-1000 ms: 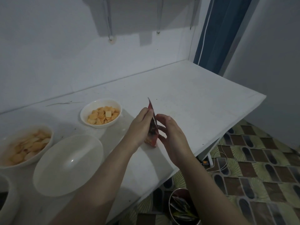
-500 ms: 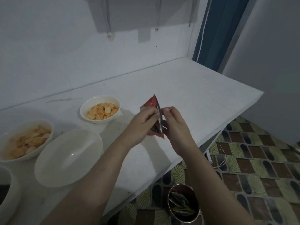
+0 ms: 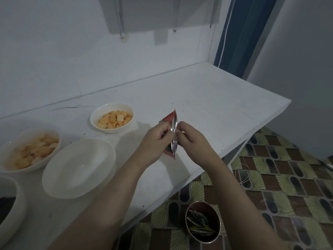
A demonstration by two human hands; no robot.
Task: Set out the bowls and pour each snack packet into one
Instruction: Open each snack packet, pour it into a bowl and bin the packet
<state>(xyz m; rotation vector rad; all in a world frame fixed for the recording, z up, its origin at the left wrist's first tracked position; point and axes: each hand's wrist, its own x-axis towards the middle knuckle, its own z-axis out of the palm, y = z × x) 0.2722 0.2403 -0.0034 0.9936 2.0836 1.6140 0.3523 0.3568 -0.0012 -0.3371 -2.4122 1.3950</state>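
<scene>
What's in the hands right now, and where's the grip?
A red snack packet, held above the table. The left hand and right hand each pinch one side of it near the top, fingertips facing each other.

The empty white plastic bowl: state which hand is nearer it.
Left. The left hand lies just right of the empty white plastic bowl; the right hand is farther right, beyond the red foil snack packet.

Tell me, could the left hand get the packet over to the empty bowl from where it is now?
Probably yes. The left hand and right hand pinch the snack packet above the counter; the empty bowl sits just left with nothing between.
</scene>
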